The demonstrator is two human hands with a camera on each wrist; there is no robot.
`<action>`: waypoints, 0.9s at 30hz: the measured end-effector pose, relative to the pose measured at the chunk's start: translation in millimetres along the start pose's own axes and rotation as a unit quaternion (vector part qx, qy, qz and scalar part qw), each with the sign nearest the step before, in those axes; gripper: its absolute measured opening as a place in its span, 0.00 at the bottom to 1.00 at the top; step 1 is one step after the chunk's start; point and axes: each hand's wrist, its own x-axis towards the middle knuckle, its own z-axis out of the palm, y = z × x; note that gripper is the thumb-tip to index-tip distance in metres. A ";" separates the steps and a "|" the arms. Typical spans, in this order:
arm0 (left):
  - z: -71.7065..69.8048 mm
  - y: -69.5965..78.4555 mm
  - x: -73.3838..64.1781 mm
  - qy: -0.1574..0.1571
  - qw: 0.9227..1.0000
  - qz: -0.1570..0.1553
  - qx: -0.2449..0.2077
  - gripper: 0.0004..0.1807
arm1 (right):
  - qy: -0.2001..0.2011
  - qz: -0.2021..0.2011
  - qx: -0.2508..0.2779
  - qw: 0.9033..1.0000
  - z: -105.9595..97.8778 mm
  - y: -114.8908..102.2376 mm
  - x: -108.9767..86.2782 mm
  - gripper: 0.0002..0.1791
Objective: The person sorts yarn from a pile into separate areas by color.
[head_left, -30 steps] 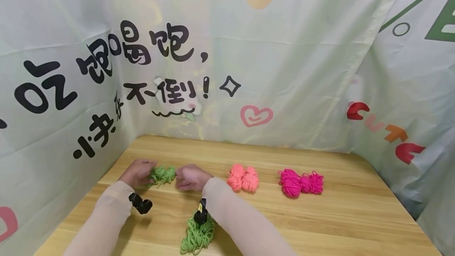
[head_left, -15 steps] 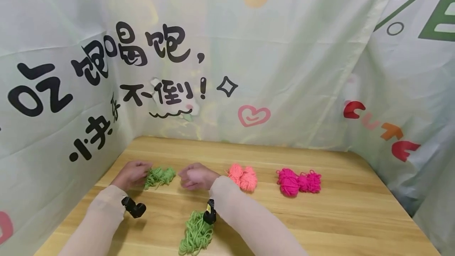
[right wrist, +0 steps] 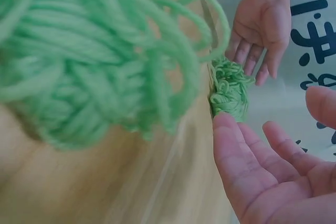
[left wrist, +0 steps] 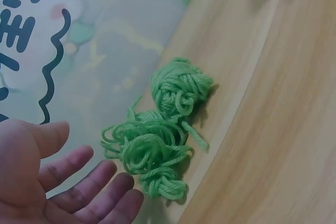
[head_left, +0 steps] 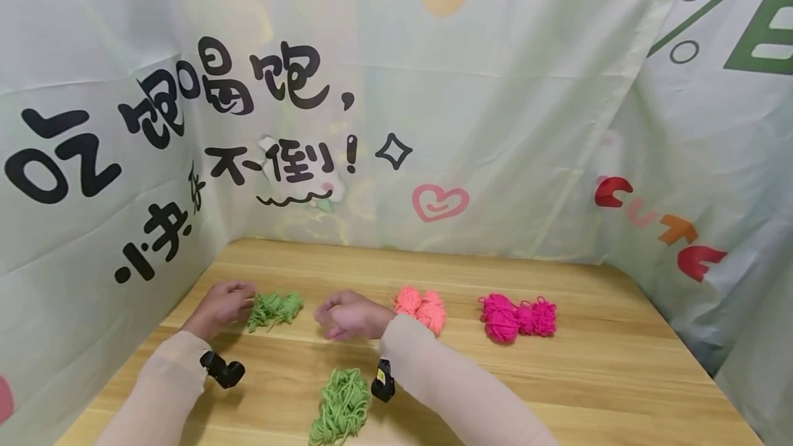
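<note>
A small bundle of green yarn [head_left: 275, 310] lies on the table between the two hands, one end rounded and the other in loose loops, as the left wrist view shows. My left hand [head_left: 224, 303] is at its left with loosely spread fingers [left wrist: 89, 192] that hold nothing. To its right, a short gap away, is my right hand [head_left: 353, 314], its fingers [right wrist: 262, 156] relaxed and nothing in them. A bigger heap of green yarn [head_left: 340, 405] lies nearer the front, below the right forearm; it looms large in the right wrist view.
Coral yarn [head_left: 423, 310] lies just behind the right wrist, partly covered by the sleeve. Farther right is a bundle of magenta yarn [head_left: 519, 318]. Printed cloth [head_left: 514, 122] hangs along the back and sides of the wooden table [head_left: 588, 377].
My right hand has drawn away to the right from the small green yarn. My left hand has shifted slightly left. The front green heap now shows more fully as the right wrist has moved aside.
</note>
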 end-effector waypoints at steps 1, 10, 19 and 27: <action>-0.5 -1.1 0.5 -0.002 1.000 0.002 -0.010 0.34 | -0.002 0.000 -0.004 1.000 0.0 0.2 -2.1 0.12; -4.4 -1.1 -6.5 -0.010 0.995 0.023 -0.093 0.37 | -0.021 -0.007 -0.065 0.998 2.2 4.8 -18.4 0.14; -5.7 7.0 -8.2 0.009 0.990 0.044 -0.135 0.38 | -0.061 -0.006 -0.082 0.995 0.7 3.8 -39.7 0.12; -3.0 9.8 -12.4 0.011 0.992 0.050 -0.119 0.39 | -0.070 0.005 -0.168 0.983 -0.1 9.2 -59.1 0.16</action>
